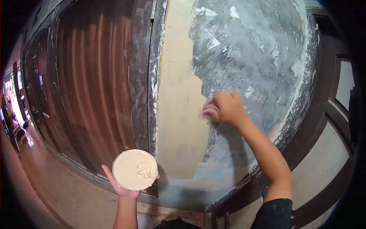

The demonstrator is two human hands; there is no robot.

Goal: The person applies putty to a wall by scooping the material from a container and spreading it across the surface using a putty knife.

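My left hand (126, 192) holds up a round container of cream-coloured paste (135, 170) from below, its thumb along the left side. The paste has ridges on its right part. My right hand (225, 108) is closed at the wall, at the right edge of a tall cream-coated strip (179, 114). What its fingers hold is hidden and blurred. To the right of the strip the wall surface (263, 57) is grey and patchy, with white smears.
A dark wooden frame (141, 76) with reddish-brown curtained glass (95, 84) stands at the left. A dark panelled door (324, 152) is on the right. The floor (72, 191) shows at the lower left, with a bright opening (17, 103) beyond.
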